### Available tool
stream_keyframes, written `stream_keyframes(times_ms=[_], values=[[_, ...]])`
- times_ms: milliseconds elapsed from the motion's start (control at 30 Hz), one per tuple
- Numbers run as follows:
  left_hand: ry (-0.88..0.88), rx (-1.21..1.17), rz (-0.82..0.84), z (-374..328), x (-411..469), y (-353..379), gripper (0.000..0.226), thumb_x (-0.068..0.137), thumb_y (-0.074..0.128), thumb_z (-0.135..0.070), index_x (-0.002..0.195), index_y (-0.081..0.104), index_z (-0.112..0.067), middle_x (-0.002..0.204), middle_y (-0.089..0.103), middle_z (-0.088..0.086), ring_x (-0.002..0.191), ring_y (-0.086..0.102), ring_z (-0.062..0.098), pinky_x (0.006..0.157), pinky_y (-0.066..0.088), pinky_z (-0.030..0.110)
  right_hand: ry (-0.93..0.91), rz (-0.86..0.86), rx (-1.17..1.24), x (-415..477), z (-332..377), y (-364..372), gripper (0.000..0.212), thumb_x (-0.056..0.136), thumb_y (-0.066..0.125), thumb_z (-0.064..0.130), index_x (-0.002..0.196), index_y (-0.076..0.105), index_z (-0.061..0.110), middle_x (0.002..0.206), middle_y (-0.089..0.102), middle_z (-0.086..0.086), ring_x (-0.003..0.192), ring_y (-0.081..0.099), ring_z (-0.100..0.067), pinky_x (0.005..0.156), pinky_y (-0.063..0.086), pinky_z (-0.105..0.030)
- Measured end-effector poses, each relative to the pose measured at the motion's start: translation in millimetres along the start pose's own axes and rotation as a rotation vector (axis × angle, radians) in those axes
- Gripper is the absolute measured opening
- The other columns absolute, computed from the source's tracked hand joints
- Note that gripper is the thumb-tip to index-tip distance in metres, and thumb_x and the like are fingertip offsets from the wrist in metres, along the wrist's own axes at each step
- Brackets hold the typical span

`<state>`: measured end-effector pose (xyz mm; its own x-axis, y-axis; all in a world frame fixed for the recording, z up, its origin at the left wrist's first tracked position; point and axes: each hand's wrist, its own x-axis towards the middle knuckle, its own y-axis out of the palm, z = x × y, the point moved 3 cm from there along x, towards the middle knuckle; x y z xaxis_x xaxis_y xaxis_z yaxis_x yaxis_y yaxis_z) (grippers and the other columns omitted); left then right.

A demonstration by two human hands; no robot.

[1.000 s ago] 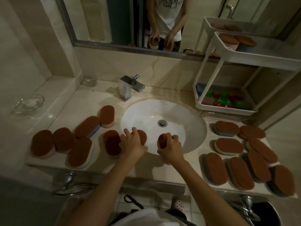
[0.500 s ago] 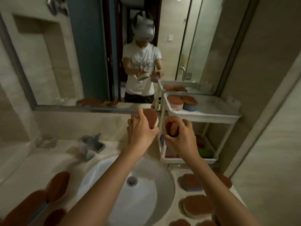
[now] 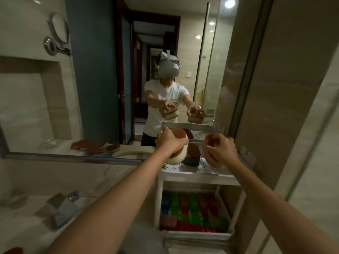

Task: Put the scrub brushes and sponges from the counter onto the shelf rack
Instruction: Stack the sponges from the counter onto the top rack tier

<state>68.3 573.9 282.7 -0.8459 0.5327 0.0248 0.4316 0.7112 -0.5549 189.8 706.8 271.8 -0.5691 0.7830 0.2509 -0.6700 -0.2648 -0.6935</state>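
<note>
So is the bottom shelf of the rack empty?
No, the bottom shelf is packed with red, green and blue items.

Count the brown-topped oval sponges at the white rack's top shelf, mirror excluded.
3: a cream-based sponge in the left hand, a dark-based sponge on the shelf, a third sponge in the right hand. Others may be hidden.

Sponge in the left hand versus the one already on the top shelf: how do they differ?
The left-hand sponge has cream foam; the shelf sponge has dark foam. The left hand grips the left-hand sponge; the shelf sponge rests on the top shelf. Both have brown scrub tops.
</note>
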Motion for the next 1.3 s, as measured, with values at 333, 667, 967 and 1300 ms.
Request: stream_keyframes(times_ms=[333, 667, 967, 1300], values=[[-0.127, -0.078, -0.033, 7, 34, 31, 0.077, 0.072, 0.066, -0.043, 0.136, 0.036, -0.011, 0.132, 0.051, 0.016, 0.118, 0.053, 0.033, 0.101, 0.046, 0.044, 0.109, 0.072, 0.163, 78, -43, 62, 0.031, 0.085, 0.062, 0.021, 0.113, 0.055, 0.01, 0.115, 0.059, -0.011, 0.108, 0.057, -0.031, 0.094, 0.045, -0.038], [-0.153, -0.153, -0.028, 8, 44, 42, 0.079, 0.074, 0.069, -0.037, 0.138, 0.031, -0.012, 0.134, 0.046, 0.015, 0.119, 0.051, 0.033, 0.101, 0.046, 0.045, 0.231, 0.164, 0.185, 83, -62, 71, 0.038, 0.094, 0.05, 0.031, 0.124, 0.053, 0.007, 0.125, 0.056, -0.016, 0.106, 0.054, -0.03, 0.088, 0.04, -0.032], [-0.195, -0.515, 0.042, -8, 47, 52, 0.086, 0.072, 0.076, -0.035, 0.142, 0.032, -0.009, 0.136, 0.05, 0.014, 0.119, 0.054, 0.03, 0.098, 0.049, 0.041, -0.062, 0.092, 0.486, 37, -20, 18, 0.026, 0.096, 0.043, 0.01, 0.112, 0.064, 0.008, 0.103, 0.059, -0.003, 0.087, 0.055, -0.011, 0.069, 0.045, -0.015], [-0.303, -0.715, 0.311, -33, 43, 75, 0.028, 0.082, 0.071, -0.016, 0.107, 0.061, -0.009, 0.104, 0.062, 0.007, 0.086, 0.057, 0.018, 0.066, 0.044, 0.027, 0.124, 0.129, 0.692, 17, -31, -10, 0.025, 0.091, 0.039, 0.0, 0.092, 0.062, -0.01, 0.092, 0.061, -0.014, 0.086, 0.057, -0.023, 0.071, 0.047, -0.028]])
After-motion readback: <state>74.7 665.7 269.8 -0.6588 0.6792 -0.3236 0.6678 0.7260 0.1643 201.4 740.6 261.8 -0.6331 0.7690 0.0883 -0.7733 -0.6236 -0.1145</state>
